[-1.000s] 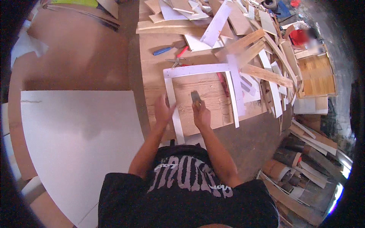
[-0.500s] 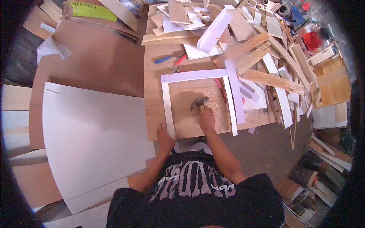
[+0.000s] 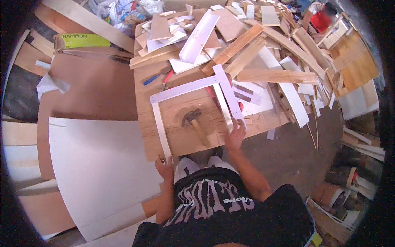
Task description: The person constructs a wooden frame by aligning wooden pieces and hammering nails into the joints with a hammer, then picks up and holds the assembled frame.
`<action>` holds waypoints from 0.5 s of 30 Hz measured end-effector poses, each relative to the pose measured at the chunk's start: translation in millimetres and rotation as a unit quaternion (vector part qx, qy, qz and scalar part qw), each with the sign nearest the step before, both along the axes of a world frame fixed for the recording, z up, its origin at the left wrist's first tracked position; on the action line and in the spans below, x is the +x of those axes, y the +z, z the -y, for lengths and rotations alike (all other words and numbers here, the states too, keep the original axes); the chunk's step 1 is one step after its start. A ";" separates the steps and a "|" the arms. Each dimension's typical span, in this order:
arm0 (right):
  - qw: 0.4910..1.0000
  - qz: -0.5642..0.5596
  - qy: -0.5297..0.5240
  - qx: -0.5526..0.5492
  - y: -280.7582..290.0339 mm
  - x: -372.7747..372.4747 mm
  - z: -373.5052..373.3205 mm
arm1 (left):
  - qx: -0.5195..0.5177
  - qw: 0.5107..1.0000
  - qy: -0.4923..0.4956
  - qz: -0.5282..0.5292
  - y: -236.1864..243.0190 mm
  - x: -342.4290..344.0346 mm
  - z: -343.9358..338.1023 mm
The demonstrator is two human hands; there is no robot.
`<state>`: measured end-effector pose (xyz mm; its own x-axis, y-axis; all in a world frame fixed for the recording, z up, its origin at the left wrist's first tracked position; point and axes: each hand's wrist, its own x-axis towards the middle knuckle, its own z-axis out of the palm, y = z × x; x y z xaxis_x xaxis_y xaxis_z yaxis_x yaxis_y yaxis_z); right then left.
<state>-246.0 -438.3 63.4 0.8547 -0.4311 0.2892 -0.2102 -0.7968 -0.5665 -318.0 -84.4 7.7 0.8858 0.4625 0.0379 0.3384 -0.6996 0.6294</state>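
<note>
A three-sided frame (image 3: 183, 88) of pale strips, with a lilac crossbar, lies on the wooden worktop (image 3: 146, 136). My left hand (image 3: 164, 168) is closed on the lower end of its left strip, at the worktop's front edge. My right hand (image 3: 235, 135) grips the lower end of the right side, where a lilac board (image 3: 225, 88) lies alongside the white strip. A hammer (image 3: 193, 119) rests inside the frame, untouched. Pliers (image 3: 166, 78) and a blue-handled tool (image 3: 151, 79) lie behind the frame; another red-handled tool is partly hidden under its right strip.
Piled offcuts (image 3: 271, 70) cover the worktop's back and right. Large white (image 3: 98, 173) and brown (image 3: 86, 90) panels lie to my left. A person in red (image 3: 319, 22) is at the far top right. Stacked scraps (image 3: 358, 144) stand on the floor to my right.
My right hand has let go of the hammer and moved to the frame's right side. My left hand has come down the left strip to its end. The view has shifted.
</note>
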 end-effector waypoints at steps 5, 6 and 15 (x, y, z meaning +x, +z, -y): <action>0.994 -0.050 -0.102 0.002 -7.8 -0.2 35.1 | 0.033 0.993 -0.112 0.005 17.5 32.8 13.6; 0.987 -0.109 -0.121 -0.007 -14.1 3.5 37.3 | 0.059 0.990 -0.127 -0.002 17.9 38.0 17.8; 0.989 -0.137 -0.048 -0.041 -14.1 -17.4 -6.8 | -0.069 0.991 -0.097 -0.061 32.9 58.1 -0.3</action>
